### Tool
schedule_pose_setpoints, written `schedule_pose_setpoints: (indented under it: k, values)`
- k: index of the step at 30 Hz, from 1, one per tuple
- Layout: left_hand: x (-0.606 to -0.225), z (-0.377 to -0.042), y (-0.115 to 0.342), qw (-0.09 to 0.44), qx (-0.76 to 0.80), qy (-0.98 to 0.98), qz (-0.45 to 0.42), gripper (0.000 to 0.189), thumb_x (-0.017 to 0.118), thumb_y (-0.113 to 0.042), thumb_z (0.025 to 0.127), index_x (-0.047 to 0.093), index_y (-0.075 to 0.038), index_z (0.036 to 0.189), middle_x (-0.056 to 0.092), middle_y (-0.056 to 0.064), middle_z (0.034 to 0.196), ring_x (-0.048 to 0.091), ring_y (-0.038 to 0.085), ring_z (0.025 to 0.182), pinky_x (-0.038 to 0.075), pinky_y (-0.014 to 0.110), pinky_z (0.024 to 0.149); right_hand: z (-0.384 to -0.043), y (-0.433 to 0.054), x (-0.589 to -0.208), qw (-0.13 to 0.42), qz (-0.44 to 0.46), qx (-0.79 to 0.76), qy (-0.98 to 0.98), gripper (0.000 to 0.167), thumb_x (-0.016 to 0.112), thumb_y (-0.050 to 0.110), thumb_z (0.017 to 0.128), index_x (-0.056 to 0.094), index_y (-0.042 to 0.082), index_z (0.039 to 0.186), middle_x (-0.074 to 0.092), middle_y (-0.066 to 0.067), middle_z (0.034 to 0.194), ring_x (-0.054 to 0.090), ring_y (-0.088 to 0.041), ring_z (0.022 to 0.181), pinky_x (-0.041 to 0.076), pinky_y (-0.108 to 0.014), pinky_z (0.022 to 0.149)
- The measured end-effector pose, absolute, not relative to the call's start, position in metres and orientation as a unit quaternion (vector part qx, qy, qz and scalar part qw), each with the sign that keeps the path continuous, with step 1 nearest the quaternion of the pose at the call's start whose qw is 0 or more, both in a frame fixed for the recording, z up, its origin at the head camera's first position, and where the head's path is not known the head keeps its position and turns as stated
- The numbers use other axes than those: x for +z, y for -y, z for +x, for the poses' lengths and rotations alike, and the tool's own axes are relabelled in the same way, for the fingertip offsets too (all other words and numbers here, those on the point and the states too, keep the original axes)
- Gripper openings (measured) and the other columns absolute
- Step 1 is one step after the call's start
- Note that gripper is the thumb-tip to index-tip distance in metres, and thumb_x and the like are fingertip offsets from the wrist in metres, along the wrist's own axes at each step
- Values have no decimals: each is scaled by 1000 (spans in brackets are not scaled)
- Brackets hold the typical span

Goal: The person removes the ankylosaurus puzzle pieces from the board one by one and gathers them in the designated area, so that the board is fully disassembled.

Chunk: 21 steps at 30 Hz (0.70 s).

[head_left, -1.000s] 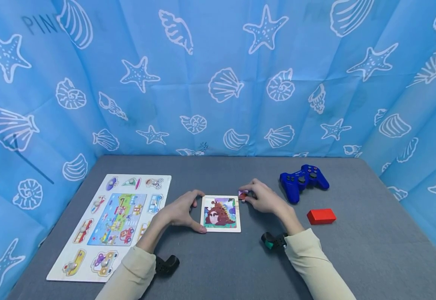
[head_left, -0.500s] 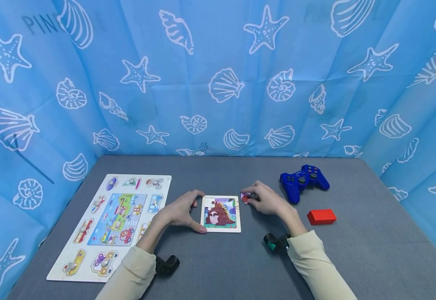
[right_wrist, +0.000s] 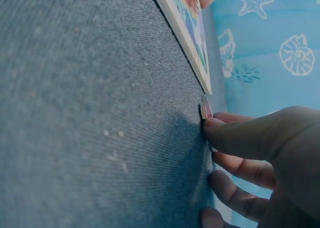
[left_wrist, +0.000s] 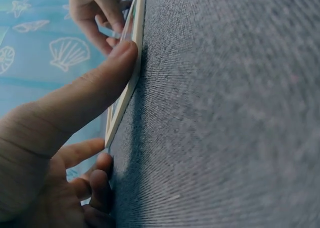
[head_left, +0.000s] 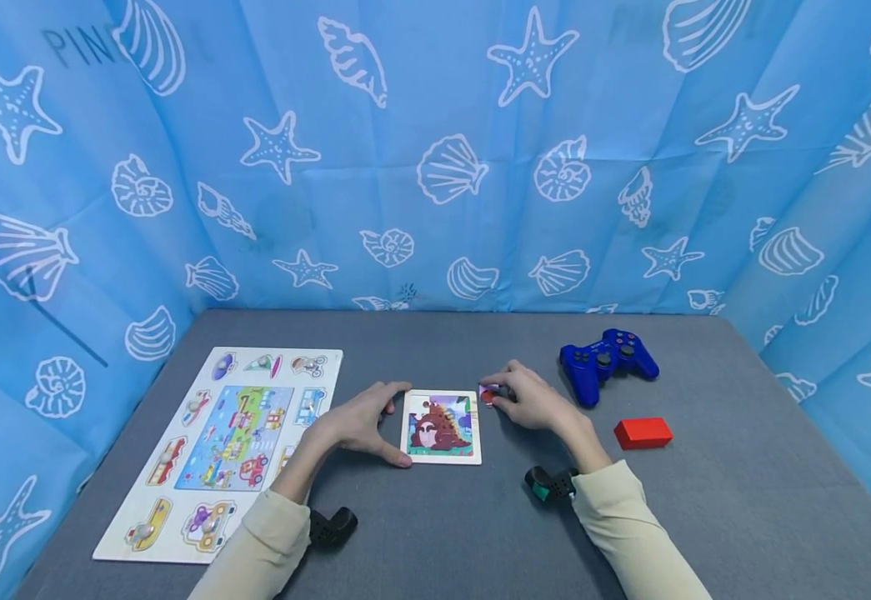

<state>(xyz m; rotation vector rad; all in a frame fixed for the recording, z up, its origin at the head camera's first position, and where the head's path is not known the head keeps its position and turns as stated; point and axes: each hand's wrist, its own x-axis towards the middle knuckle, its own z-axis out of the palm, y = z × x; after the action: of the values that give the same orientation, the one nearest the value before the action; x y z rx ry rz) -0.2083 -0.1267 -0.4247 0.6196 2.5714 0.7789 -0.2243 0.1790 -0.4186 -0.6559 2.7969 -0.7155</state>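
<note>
A small square wooden puzzle tray with a brown spiky dinosaur picture lies flat on the grey table. Its upper left part shows a pale gap among the pieces. My left hand steadies it from the left, thumb at the near corner and index finger at the far one; the left wrist view shows the thumb on the tray's edge. Just off the tray's far right corner, my right hand pinches a small purple and red jigsaw piece. In the right wrist view the piece is close to the table, partly hidden by fingers.
A large peg puzzle board with vehicle pieces lies left, partly behind the left forearm. A blue game controller and a red block are at the right. A blue curtain with shell prints hangs behind the table.
My right hand has shifted slightly right with the jigsaw piece, away from the tray's corner. My left hand and the tray have stayed in place.
</note>
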Motion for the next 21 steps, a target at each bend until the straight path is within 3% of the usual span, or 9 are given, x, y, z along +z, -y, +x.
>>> schedule_pose_setpoints:
  k: [11, 21]
  values:
    - [-426, -208, 124, 195, 271, -918, 214, 112, 97, -41, 66, 37, -13, 157, 51, 5, 112, 45, 18, 98, 43, 39, 90, -224, -178, -419, 94, -213, -241, -942, 36, 63, 7, 100, 66, 7, 135, 61, -14, 116, 58, -27, 104, 49, -50, 89]
    - [-429, -210, 126, 187, 272, -921, 208, 110, 98, -42, 64, 42, -14, 154, 50, 3, 108, 45, 17, 95, 41, 37, 85, -222, -173, -419, 89, -218, -242, -941, 35, 64, 8, 99, 67, 6, 134, 61, -13, 113, 55, -22, 96, 45, -39, 80]
